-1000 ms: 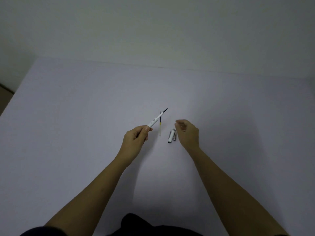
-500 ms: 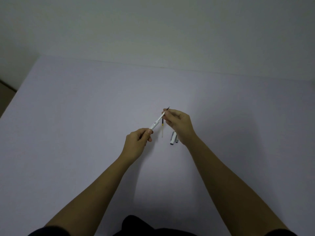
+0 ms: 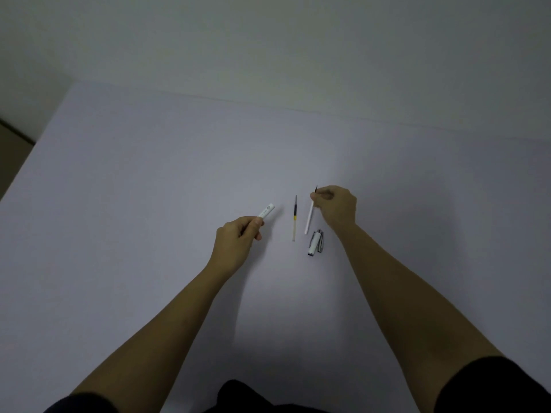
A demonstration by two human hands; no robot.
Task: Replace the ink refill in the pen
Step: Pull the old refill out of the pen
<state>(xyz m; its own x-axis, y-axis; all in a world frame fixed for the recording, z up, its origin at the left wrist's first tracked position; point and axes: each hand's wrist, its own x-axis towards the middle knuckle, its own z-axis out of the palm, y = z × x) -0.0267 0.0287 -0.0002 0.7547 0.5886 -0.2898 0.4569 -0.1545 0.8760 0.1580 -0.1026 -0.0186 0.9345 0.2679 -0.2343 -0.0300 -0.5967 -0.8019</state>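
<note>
My left hand grips the white pen barrel, whose open end points up and to the right. My right hand pinches a thin white refill near its dark tip, the rest hanging down toward the table. Between the hands, a second refill with a dark upper part and a yellow band lies on the table. The silver and white pen cap with its clip lies just below the right hand.
The work surface is a wide pale table that meets a plain wall at the back. Its left edge runs diagonally, with dark floor beyond.
My right hand reached the tip sticking out of the barrel, gripped it, and drew the white refill out to the right. The barrel in my left hand now holds no refill.
</note>
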